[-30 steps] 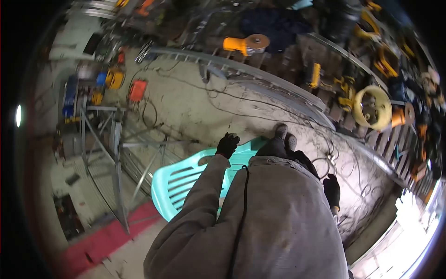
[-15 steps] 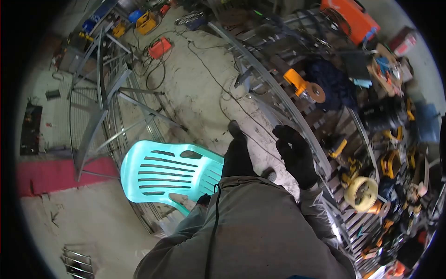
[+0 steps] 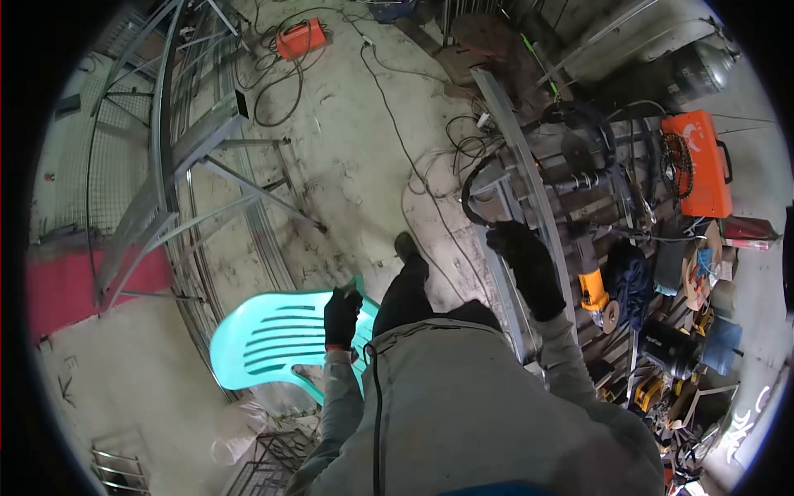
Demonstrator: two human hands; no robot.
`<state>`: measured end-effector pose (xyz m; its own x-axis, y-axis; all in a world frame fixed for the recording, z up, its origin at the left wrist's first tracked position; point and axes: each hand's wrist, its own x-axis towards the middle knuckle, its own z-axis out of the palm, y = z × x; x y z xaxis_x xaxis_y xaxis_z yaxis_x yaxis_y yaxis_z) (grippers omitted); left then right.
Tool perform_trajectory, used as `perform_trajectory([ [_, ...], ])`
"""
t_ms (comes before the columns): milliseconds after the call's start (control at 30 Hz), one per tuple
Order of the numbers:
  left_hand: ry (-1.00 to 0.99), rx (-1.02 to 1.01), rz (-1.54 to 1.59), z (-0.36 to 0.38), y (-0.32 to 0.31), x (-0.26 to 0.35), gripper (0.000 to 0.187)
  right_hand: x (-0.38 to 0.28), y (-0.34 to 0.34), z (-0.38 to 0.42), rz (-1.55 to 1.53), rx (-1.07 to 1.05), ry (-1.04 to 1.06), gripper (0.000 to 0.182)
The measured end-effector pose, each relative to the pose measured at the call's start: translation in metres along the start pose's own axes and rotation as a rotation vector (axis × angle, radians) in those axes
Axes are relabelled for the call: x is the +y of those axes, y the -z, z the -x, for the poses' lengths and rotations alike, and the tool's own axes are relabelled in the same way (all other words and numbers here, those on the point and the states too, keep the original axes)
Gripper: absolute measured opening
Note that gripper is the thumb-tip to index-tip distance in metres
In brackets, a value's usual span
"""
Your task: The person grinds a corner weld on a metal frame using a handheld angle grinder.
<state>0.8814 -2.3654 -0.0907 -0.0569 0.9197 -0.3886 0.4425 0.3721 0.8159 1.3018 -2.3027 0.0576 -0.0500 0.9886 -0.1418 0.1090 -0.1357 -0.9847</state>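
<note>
My left hand (image 3: 341, 318), in a black glove, is closed in front of the turquoise plastic chair (image 3: 269, 307) at my left side. Whether its fingers grip anything is hidden. My right hand (image 3: 529, 269), also gloved in black, reaches forward over the long metal rail (image 3: 542, 194) at the workbench edge. Its fingers are loosely stretched, and I see nothing held in them. A thick black cable (image 3: 470, 194) loops down close to its fingertips; contact cannot be told.
An orange angle grinder (image 3: 592, 289) lies on the slatted bench, with an orange case (image 3: 699, 164) farther back. Steel frames (image 3: 186, 157) stand at left. A red-orange machine (image 3: 301, 38) and thin cables (image 3: 389, 107) lie on the floor ahead.
My left hand has risen into sight from beside my body, in front of the chair. My view has shifted toward the bench, and my right hand is now beside the looped cable.
</note>
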Motion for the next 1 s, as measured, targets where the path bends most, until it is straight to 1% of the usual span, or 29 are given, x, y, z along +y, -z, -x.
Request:
perform_trajectory([
  [33,-0.112,-0.008,-0.042,-0.024,0.009,0.021,0.021,-0.008,-0.003,-0.019,0.058,0.051,0.069,0.037],
  [67,-0.171,-0.026,-0.068,-0.052,0.013,0.042,0.021,-0.003,0.000,-0.034,0.088,0.075,0.146,0.041],
  [100,-0.229,-0.041,-0.092,-0.080,0.018,0.064,0.022,-0.017,-0.005,-0.048,-0.048,0.078,0.079,0.043],
  [133,-0.583,0.022,-0.336,-0.112,0.017,0.082,0.021,-0.033,-0.009,-0.059,-0.182,0.085,0.018,0.046],
  [167,-0.946,0.091,-0.570,-0.139,0.015,0.102,0.021,-0.036,-0.010,-0.066,-0.183,0.109,0.017,0.046],
  [200,-0.962,0.070,-0.567,-0.154,0.009,0.131,0.021,-0.039,-0.011,-0.071,-0.202,0.122,0.004,0.048],
  [233,-0.570,-0.034,-0.227,-0.162,0.001,0.165,0.018,-0.040,-0.012,-0.076,-0.222,0.136,-0.009,0.050],
  [267,-0.163,-0.136,0.094,-0.175,-0.003,0.186,0.016,-0.041,-0.011,-0.079,-0.226,0.165,-0.012,0.050],
  [300,-0.173,-0.164,0.083,-0.197,-0.008,0.189,0.016,-0.041,-0.008,-0.083,-0.179,0.153,-0.009,0.051],
  [333,-0.377,-0.173,0.002,-0.221,-0.015,0.188,0.020,-0.040,-0.006,-0.086,-0.133,0.147,-0.007,0.052],
  [367,-0.490,-0.200,-0.047,-0.238,-0.019,0.199,0.022,-0.038,-0.004,-0.088,-0.142,0.187,-0.007,0.052],
  [400,-0.605,-0.222,-0.090,-0.254,-0.023,0.211,0.024,-0.033,-0.004,-0.091,-0.248,0.222,-0.034,0.053],
  [433,-0.321,-0.267,0.172,-0.262,-0.027,0.233,0.030,-0.027,-0.002,-0.094,-0.357,0.254,-0.059,0.053],
  [467,-0.018,-0.298,0.414,-0.270,-0.029,0.247,0.035,-0.020,0.003,-0.099,-0.329,0.293,-0.094,0.052],
  [500,-0.023,-0.323,0.383,-0.286,-0.029,0.251,0.035,-0.015,0.004,-0.105,-0.342,0.337,-0.095,0.051],
  [567,-0.215,-0.416,0.281,-0.325,-0.028,0.253,0.036,-0.012,0.011,-0.123,-0.337,0.401,-0.076,0.048],
  [600,-0.226,-0.436,0.247,-0.345,-0.026,0.256,0.036,-0.013,0.011,-0.133,-0.352,0.463,-0.054,0.049],
  [667,0.000,-0.489,0.400,-0.380,-0.017,0.268,0.035,-0.007,0.023,-0.154,-0.367,0.538,-0.058,0.048],
  [700,-0.002,-0.504,0.361,-0.397,-0.011,0.277,0.035,-0.001,0.031,-0.164,-0.315,0.571,-0.041,0.048],
  [733,-0.339,-0.478,0.045,-0.413,-0.002,0.286,0.032,0.003,0.037,-0.176,-0.305,0.603,-0.030,0.044],
  [767,-0.679,-0.441,-0.266,-0.429,0.007,0.292,0.032,-0.015,0.035,-0.188,-0.444,0.647,-0.038,0.042],
  [800,-0.475,-0.482,-0.064,-0.449,0.013,0.299,0.031,-0.035,0.039,-0.203,-0.576,0.692,-0.032,0.041],
  [833,-0.274,-0.481,0.150,-0.471,0.019,0.301,0.031,-0.045,0.044,-0.216,-0.620,0.697,-0.044,0.034],
  [867,-0.161,-0.467,0.255,-0.481,0.022,0.315,0.032,-0.047,0.046,-0.227,-0.633,0.726,-0.044,0.034],
  [933,0.057,-0.403,0.482,-0.504,0.028,0.339,0.035,-0.047,0.059,-0.242,-0.255,0.532,0.010,0.030],
  [967,0.027,-0.497,0.501,-0.516,0.030,0.338,0.037,-0.045,0.068,-0.247,0.116,0.435,0.017,0.038],
  [1000,-0.006,-0.591,0.523,-0.537,0.034,0.337,0.039,-0.033,0.071,-0.254,0.000,0.404,0.096,0.039],
])
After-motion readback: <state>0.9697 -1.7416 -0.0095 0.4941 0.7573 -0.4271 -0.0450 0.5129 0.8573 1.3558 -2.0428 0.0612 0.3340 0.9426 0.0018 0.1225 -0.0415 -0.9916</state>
